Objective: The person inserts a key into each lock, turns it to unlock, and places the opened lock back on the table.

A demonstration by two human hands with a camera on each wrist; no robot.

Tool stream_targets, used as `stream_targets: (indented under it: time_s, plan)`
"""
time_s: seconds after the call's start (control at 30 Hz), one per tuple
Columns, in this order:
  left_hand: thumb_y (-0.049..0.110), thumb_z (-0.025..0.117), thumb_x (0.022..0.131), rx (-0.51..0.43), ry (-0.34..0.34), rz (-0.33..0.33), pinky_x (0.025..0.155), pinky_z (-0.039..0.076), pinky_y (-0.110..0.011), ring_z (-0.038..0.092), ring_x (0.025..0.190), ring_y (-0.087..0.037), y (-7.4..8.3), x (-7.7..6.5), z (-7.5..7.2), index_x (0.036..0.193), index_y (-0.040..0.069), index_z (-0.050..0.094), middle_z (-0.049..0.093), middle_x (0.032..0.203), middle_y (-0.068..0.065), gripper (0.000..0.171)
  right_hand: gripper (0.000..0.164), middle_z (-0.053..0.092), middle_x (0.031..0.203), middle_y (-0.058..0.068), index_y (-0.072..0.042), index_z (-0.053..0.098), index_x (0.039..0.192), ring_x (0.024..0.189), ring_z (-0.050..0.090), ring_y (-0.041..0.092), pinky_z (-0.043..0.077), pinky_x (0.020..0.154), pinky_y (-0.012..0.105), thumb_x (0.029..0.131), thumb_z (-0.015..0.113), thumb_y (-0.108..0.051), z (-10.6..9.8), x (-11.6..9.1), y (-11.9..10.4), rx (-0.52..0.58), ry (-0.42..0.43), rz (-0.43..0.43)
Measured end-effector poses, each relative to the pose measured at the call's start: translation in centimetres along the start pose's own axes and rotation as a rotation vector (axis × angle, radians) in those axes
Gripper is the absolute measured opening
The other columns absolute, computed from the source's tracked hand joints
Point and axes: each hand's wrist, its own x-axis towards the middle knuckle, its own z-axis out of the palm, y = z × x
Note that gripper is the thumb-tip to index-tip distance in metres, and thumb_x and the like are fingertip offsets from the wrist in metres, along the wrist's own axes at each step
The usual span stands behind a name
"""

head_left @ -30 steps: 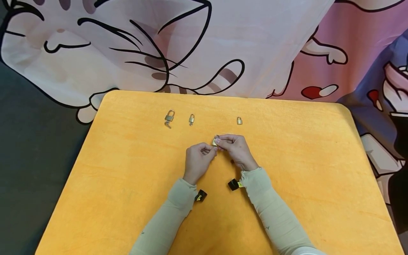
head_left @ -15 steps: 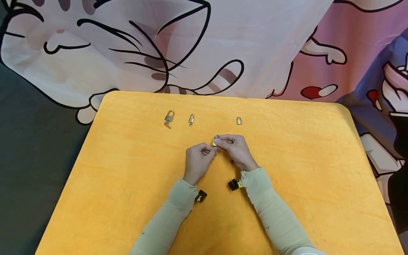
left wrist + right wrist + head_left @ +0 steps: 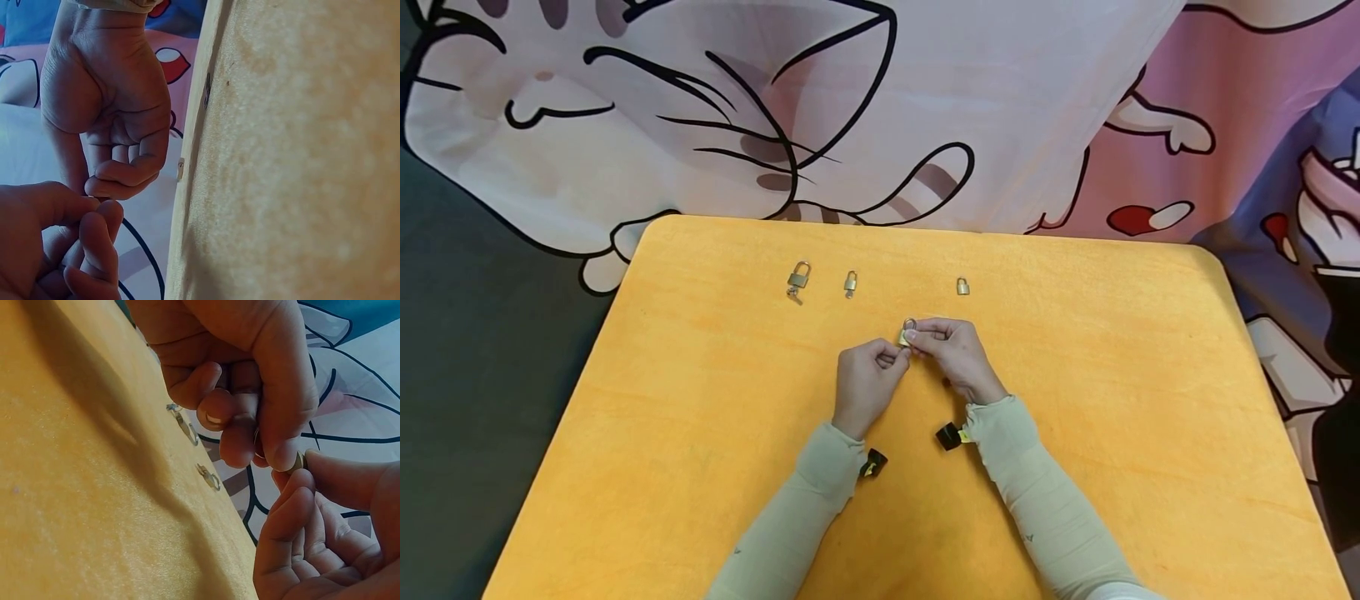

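Above the middle of the table, my right hand pinches a small brass padlock by its body, shackle up. My left hand has its thumb and forefinger pinched at the padlock's lower end, on what looks like its key, which the fingertips almost wholly hide. In the right wrist view, the padlock's brass edge shows between the thumbs, with the left hand above and the right hand at the lower right. The left wrist view shows both sets of fingertips meeting, the lock mostly covered.
Along the far side of the yellow table lie a larger padlock with keys in it, a small padlock with a key, and another small padlock without a visible key. A cartoon-printed cloth hangs behind the far edge.
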Motion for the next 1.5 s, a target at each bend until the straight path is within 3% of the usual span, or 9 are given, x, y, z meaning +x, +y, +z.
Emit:
stream_targets:
  time_s: [0.5, 0.93, 1.2, 1.5]
  plan:
    - [0.008, 0.077, 0.086, 0.024, -0.007, 0.003, 0.052, 0.052, -0.023, 0.062, 0.052, -0.004, 0.21, -0.13, -0.02, 0.071, 0.007, 0.075, 0.07, 0.065, -0.001, 0.015, 0.03, 0.075, 0.098, 0.006, 0.011, 0.068, 0.117, 0.07, 0.064, 0.01, 0.054, 0.068, 0.026, 0.092, 0.072, -0.005, -0.05, 0.0, 0.23, -0.029, -0.013, -0.018]
    - [0.01, 0.077, 0.087, 0.011, -0.019, -0.03, 0.052, 0.052, -0.024, 0.062, 0.052, -0.004, 0.22, -0.05, -0.08, 0.072, 0.008, 0.076, 0.07, 0.065, 0.0, 0.015, 0.029, 0.074, 0.085, 0.002, 0.007, 0.068, 0.12, 0.069, 0.063, 0.015, 0.054, 0.068, 0.028, 0.094, 0.071, -0.006, 0.04, -0.03, 0.2, -0.05, -0.004, 0.001]
    - [0.013, 0.076, 0.087, 0.007, -0.051, -0.064, 0.051, 0.051, -0.024, 0.061, 0.052, -0.003, -0.08, 0.03, -0.12, 0.073, 0.009, 0.076, 0.07, 0.065, 0.002, 0.014, 0.031, 0.07, 0.074, 0.001, 0.01, 0.065, 0.121, 0.066, 0.062, 0.014, 0.053, 0.067, 0.028, 0.094, 0.07, -0.005, 0.1, -0.15, 0.21, -0.047, -0.026, 0.0]
    - [0.014, 0.075, 0.088, 0.003, -0.081, -0.067, 0.05, 0.051, -0.024, 0.061, 0.052, -0.004, -0.25, 0.05, -0.19, 0.074, 0.009, 0.076, 0.069, 0.064, 0.002, 0.015, 0.032, 0.071, 0.074, 0.002, 0.008, 0.064, 0.124, 0.064, 0.061, 0.016, 0.051, 0.063, 0.028, 0.094, 0.068, -0.001, 0.3, -0.09, 0.23, -0.03, -0.022, -0.001]
